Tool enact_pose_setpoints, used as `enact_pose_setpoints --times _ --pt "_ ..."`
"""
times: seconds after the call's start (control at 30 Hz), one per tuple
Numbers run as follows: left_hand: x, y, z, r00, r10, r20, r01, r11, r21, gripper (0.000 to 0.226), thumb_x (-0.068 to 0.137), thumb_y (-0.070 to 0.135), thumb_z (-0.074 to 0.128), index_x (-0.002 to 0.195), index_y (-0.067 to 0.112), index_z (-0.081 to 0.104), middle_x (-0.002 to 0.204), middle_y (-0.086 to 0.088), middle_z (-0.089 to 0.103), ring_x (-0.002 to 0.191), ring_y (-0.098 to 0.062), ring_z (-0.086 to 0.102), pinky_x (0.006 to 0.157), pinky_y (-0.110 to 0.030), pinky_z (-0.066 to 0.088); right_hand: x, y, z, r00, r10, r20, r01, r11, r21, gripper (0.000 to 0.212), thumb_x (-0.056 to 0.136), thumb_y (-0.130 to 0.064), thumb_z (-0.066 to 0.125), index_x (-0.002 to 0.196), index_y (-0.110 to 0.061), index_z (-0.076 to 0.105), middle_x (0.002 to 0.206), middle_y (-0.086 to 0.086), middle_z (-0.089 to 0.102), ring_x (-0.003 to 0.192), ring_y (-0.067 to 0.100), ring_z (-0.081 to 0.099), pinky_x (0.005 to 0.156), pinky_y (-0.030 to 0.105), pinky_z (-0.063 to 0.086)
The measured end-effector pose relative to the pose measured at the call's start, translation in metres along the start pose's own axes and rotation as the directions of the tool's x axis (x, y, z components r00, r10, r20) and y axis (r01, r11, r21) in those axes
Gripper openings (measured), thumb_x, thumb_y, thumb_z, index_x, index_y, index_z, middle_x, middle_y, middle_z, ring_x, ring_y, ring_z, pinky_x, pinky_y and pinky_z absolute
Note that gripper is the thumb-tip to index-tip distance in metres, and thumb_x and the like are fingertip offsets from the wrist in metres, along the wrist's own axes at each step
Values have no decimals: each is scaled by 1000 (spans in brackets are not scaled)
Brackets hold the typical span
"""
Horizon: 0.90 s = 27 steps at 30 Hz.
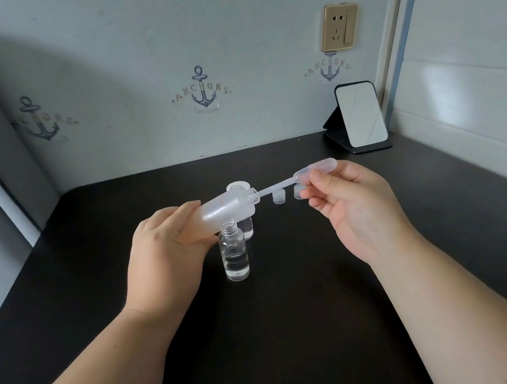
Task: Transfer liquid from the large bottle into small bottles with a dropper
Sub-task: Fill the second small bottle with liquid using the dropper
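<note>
Head view: left hand (161, 252) grips large bottle (228, 208); right hand (356, 207) pinches dropper (297, 177) mid-table (87, 255).

black table (301, 318) bears two small bottles (235, 256); three caps (278, 196); a standing mirror (361, 115)

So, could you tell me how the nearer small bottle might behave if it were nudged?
The small bottle stands upright, tall on a narrow base, so it would probably tip. It is uncapped and about half full, so it could spill. Round-bodied, it might roll on the smooth table.
</note>
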<state>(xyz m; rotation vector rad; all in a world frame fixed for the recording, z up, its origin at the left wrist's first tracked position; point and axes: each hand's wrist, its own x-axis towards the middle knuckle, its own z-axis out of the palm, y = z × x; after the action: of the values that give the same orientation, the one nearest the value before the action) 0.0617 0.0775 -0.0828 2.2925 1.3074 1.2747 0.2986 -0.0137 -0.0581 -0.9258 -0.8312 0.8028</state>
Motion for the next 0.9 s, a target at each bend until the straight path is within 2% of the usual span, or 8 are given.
enact_pose_setpoints --times 0.17,0.37,0.47,0.6,0.8,0.9 --pt "1 -5 2 1000 -25 -16 25 1000 -14 49 81 26 82 128 28 68 108 21 56 106 -9 48 88 -18 32 3 -5 -5 998 15 -61 -9 995 102 8 90 -9 68 90 -9 76 98 10 76 77 18 71 70 23 55" --pt "3 -10 3 994 -104 -23 103 994 -36 51 81 26 82 129 32 66 109 21 57 106 -7 51 88 -20 36 5 -9 -12 992 26 -126 4 971 237 25 95 -11 64 77 -17 80 93 3 77 82 15 73 73 22 56" --pt "4 -9 2 989 -143 -28 141 988 -57 50 82 27 80 129 33 65 106 21 56 103 -8 51 87 -24 37 7 -10 -16 980 52 -191 14 945 327 24 97 -12 63 79 -14 79 92 3 76 84 15 73 74 22 57" --pt "4 -9 0 985 -172 -25 170 982 -79 45 83 30 78 126 35 64 106 19 59 97 -5 51 78 -17 35 9 -10 -19 968 82 -237 24 910 414 29 98 -13 62 76 -12 79 91 0 76 83 13 73 73 22 56" --pt "3 -5 -1 979 -206 -3 202 963 -177 33 85 37 76 108 49 56 98 25 60 93 -1 56 73 -19 39 10 -10 -20 966 77 -248 52 879 474 28 98 -12 62 75 -11 79 88 1 75 78 13 72 71 23 56" --pt "3 -3 -2 973 -230 16 228 949 -219 34 85 41 75 99 58 49 94 27 59 89 3 57 70 -20 42 10 -10 -21 965 77 -252 60 866 496 27 97 -11 63 75 -10 79 86 2 74 76 14 71 70 24 55"
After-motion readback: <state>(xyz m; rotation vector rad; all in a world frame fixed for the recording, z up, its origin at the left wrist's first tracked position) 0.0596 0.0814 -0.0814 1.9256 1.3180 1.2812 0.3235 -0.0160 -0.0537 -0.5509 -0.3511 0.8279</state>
